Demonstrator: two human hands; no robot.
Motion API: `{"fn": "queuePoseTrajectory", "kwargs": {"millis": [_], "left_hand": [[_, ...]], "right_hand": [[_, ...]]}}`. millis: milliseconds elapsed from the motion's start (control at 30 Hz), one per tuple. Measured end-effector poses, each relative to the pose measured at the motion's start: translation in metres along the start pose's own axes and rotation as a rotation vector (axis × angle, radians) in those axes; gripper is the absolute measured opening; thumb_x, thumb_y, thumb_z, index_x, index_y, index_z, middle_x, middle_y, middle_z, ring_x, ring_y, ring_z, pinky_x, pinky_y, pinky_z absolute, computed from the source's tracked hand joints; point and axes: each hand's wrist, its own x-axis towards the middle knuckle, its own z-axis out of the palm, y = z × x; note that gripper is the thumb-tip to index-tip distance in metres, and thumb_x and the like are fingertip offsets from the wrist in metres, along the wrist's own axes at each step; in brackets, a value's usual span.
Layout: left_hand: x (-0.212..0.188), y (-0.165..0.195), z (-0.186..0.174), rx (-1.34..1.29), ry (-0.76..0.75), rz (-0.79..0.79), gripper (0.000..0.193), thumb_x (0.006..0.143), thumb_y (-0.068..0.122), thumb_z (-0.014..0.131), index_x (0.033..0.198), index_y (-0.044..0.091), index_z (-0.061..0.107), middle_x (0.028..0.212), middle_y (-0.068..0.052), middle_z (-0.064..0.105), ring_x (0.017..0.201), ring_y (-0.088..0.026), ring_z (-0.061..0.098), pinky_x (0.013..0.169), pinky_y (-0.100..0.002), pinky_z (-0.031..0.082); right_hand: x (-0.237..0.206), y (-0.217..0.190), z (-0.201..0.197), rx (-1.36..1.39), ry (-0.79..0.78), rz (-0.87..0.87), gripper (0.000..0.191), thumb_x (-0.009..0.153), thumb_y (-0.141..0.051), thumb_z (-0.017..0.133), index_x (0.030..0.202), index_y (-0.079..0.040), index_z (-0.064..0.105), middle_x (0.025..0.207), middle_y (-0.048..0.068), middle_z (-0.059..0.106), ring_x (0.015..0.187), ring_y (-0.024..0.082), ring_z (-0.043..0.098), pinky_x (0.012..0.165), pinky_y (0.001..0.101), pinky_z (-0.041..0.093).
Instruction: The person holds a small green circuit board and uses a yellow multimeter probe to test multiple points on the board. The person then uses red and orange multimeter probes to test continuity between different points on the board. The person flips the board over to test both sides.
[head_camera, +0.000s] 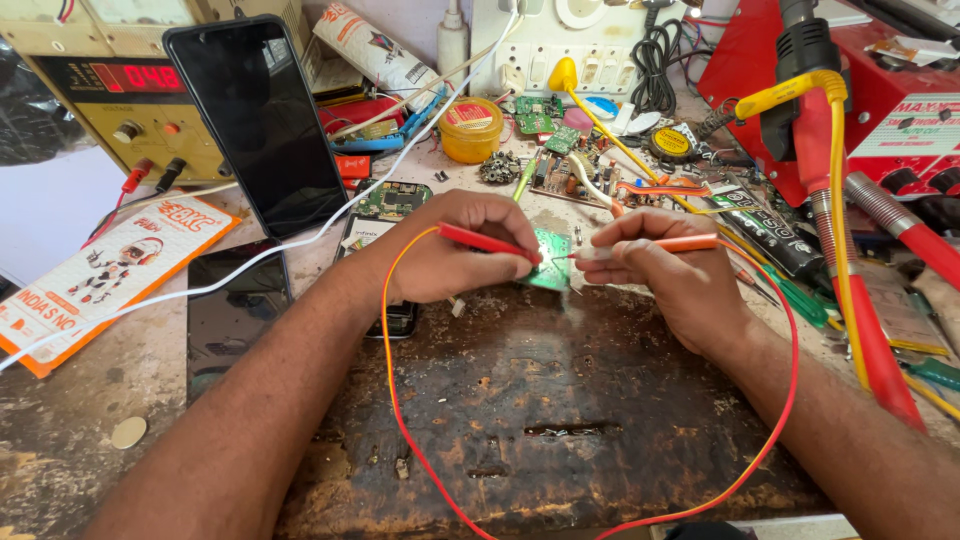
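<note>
Looking down from the head camera, the left hand (455, 250) pinches a red probe (490, 243) in a narrow grip, and the right hand (665, 270) pinches an orange probe (655, 245) the same way. Both grips are closed on their probes. Between them sits a small green circuit board (552, 262), resting at the far edge of the dark, scorched work mat (530, 410) on the bench (90, 400).

The board lies just off the left fingertips, to their right, and just left of the right hand's fingers; the left hand seems to touch or steady its near edge, so it is the nearer one. The red probe's long axis runs left to right, its tip pointing right and slightly down onto the board. The orange probe runs nearly level, its metal tip pointing left toward the same spot. The two tips close in head-on from opposite sides, almost meeting above the board's middle. The board's own long axis is hard to tell, half hidden by the fingers.

A red lead (395, 400) and an orange lead (770, 420) loop back over the mat toward the person.
</note>
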Motion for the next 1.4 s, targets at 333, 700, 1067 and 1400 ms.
{"fn": "queuePoseTrajectory", "kwargs": {"millis": [333,700,1067,1400], "left_hand": [[0.006,-0.007,0.010,-0.052,0.075,0.070,0.018,0.091,0.011,0.074,0.104,0.007,0.063,0.102,-0.002,0.075,0.095,-0.007,0.070,0.083,-0.025,0.059],[0.006,-0.011,0.012,0.111,0.136,0.066,0.016,0.088,0.014,0.075,0.099,0.009,0.065,0.093,0.001,0.074,0.084,-0.007,0.069,0.074,-0.025,0.056],[0.006,-0.014,0.013,0.160,0.161,0.035,0.015,0.086,0.016,0.075,0.097,0.009,0.068,0.092,0.000,0.074,0.083,-0.007,0.069,0.073,-0.025,0.055],[0.006,-0.012,0.014,0.184,0.156,0.069,0.012,0.086,0.017,0.075,0.094,0.010,0.069,0.091,0.001,0.071,0.083,-0.007,0.067,0.073,-0.025,0.054]], "right_hand": [[0.001,0.007,-0.009,0.088,-0.097,-0.024,0.020,0.094,-0.002,0.044,0.105,0.006,0.058,0.101,0.017,0.067,0.099,0.031,0.076,0.090,0.0466,0.064],[-0.004,0.002,-0.002,0.004,-0.103,-0.080,0.019,0.093,-0.002,0.044,0.099,0.008,0.058,0.101,0.019,0.069,0.101,0.030,0.076,0.094,0.0470,0.064],[-0.002,0.007,-0.006,0.052,-0.094,-0.044,0.018,0.094,-0.004,0.042,0.102,0.006,0.056,0.101,0.017,0.065,0.101,0.032,0.075,0.093,0.0481,0.064],[0.001,0.009,-0.007,0.100,-0.090,-0.014,0.020,0.095,-0.004,0.041,0.106,0.004,0.055,0.102,0.016,0.065,0.103,0.033,0.075,0.093,0.0485,0.063]]}}
